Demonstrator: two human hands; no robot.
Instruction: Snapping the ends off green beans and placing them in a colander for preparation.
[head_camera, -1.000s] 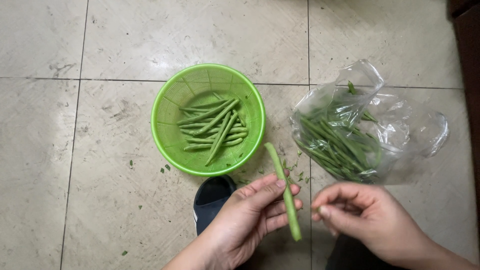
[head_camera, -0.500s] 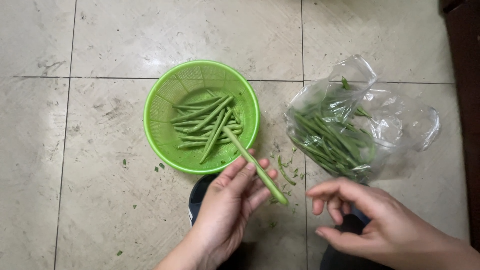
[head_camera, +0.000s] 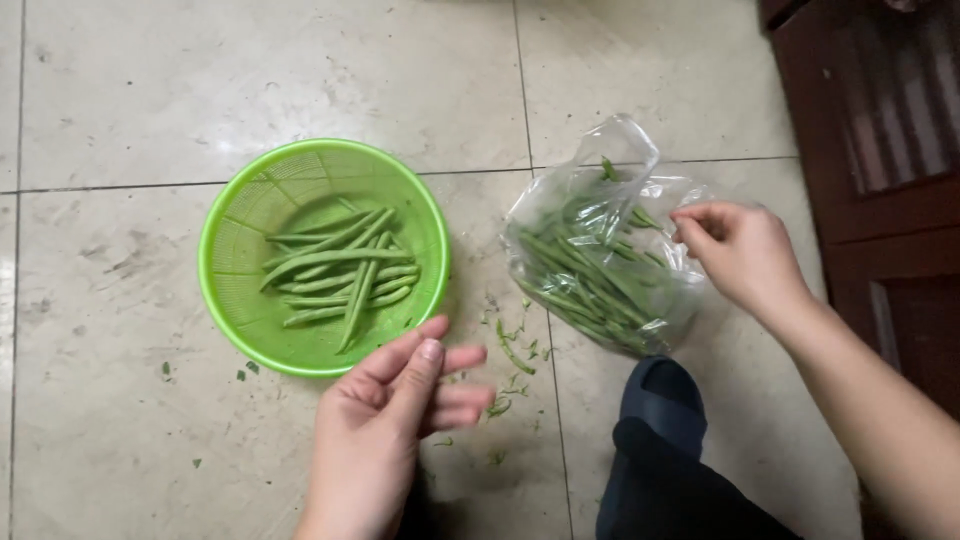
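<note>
Roughly a dozen trimmed green beans lie in the green plastic colander on the tiled floor, while a much larger heap of untrimmed beans waits in the clear plastic bag, so most of the work looks left. Left hand hovers empty beside the colander, fingers loosely spread. Right hand reaches into the bag's mouth, fingertips drawn together over the beans, though whether they pinch one I cannot tell; snapped bean tips litter the floor between.

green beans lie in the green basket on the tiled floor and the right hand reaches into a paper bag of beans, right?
Not quite: the bag is clear plastic, not paper, as the head view shows. The rest stands: green beans lie in the green basket and the right hand reaches into it.
</note>
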